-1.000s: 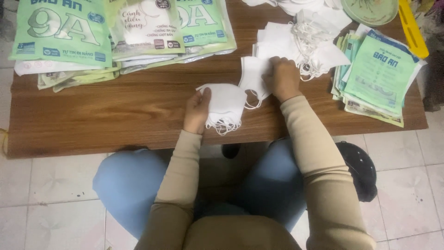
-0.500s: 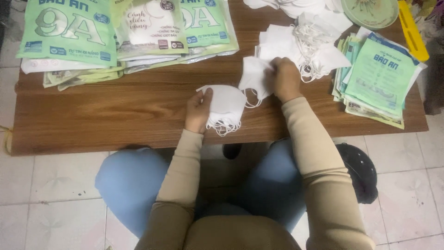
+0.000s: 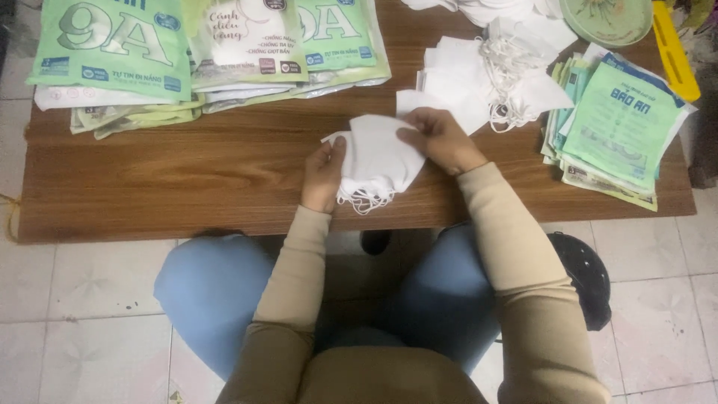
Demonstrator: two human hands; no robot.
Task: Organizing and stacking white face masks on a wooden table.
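Above the front edge of a wooden table (image 3: 149, 187), my left hand (image 3: 323, 173) holds the left side of a small stack of white face masks (image 3: 372, 158), their ear loops hanging below. My right hand (image 3: 441, 140) pinches the top mask at its right edge. Both hands meet over the stack. A loose heap of more white masks (image 3: 493, 75) with tangled elastic loops lies just behind my right hand.
Green printed packets (image 3: 112, 52) are piled at the back left. A second pile of green packets (image 3: 621, 127) lies at the right. A round green plate (image 3: 606, 19) and a yellow object (image 3: 677, 52) sit at the far right corner. Tiled floor and a dark cap (image 3: 583, 277) below.
My right hand has brought a mask from the heap over onto the stack held by my left hand. The stack now sits a little higher and more centred between both hands.
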